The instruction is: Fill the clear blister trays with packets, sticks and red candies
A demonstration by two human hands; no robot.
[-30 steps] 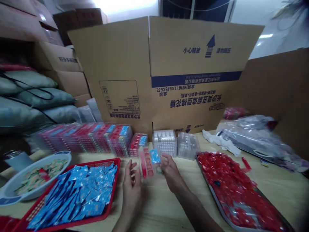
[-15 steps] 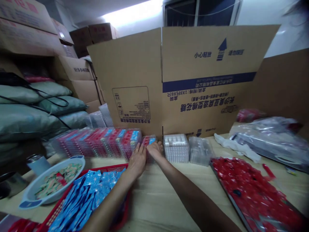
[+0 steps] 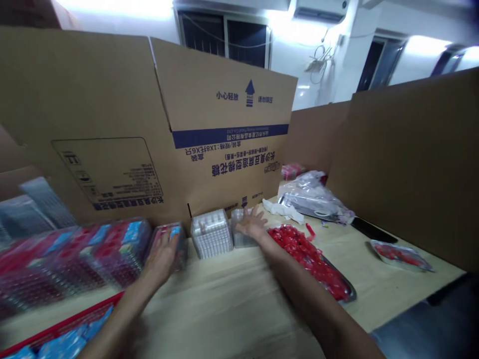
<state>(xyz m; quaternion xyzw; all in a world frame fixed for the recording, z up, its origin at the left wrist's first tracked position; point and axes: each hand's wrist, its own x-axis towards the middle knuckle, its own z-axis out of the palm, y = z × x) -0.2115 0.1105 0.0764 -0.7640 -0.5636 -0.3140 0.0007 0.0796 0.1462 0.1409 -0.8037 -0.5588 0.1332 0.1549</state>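
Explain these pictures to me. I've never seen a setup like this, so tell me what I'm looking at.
There's no machine here. One camera worn on a person's head looks forward and down, so the two bare arms are that person's own. The left hand is on a clear plastic tray of red and blue packets, though blur hides whether it grips. The right hand, fingers spread, is at another clear tray. Between them stands a tray of white items. The wooden table also holds a metal tray of red-wrapped pieces and a row of filled trays, with a large cardboard box behind.
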